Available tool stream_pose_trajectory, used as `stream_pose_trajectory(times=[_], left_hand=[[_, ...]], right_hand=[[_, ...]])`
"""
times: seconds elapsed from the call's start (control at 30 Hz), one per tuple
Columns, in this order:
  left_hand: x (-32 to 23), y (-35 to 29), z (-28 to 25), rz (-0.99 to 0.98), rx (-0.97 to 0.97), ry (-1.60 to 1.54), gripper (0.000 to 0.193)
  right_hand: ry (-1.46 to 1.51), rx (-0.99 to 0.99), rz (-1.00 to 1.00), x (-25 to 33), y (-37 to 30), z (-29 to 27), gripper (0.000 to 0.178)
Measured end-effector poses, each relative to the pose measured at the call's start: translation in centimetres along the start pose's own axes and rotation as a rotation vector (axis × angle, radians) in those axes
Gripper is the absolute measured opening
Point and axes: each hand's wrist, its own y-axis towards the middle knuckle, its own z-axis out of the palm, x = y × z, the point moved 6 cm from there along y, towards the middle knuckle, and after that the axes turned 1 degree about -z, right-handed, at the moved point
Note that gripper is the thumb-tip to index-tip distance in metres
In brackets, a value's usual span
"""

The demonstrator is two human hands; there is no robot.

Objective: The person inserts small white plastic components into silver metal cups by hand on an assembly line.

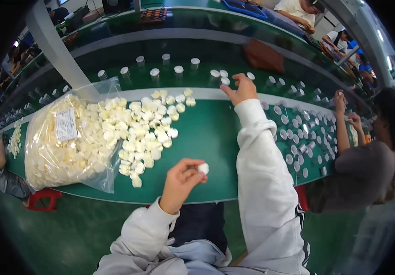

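My left hand point(181, 181) hovers over the green table point(206, 137) near its front edge, pinching a small cream-white cap point(203, 168) in its fingertips. My right hand point(241, 88) reaches far forward to the moving belt, fingers spread over small silver cylinders with white tops point(225, 81); whether it grips one I cannot tell. A loose pile of cream-white caps point(149, 126) lies on the table left of my hands, spilling from a large clear plastic bag point(64, 146) full of the same caps.
A row of white-topped cylinders point(154, 73) rides the dark green belt behind the table. Several more cylinders point(298, 137) crowd the right. A person in a grey shirt point(367, 169) works at the right. A slanted grey post point(55, 48) stands at the left.
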Motion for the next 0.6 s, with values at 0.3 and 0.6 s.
stream_pose_trajectory(times=[0.3,0.6], left_hand=[[0.7,0.9,-1.3,-0.183,0.174,-0.076,0.027],[0.7,1.2,-1.1,-0.344,0.233,-0.291,0.024]], right_hand=[[-0.077,0.213,0.116,0.4,3.1,2.1,0.036],[0.047,0.258,0.162,1.4,2.6,2.7,0.039]])
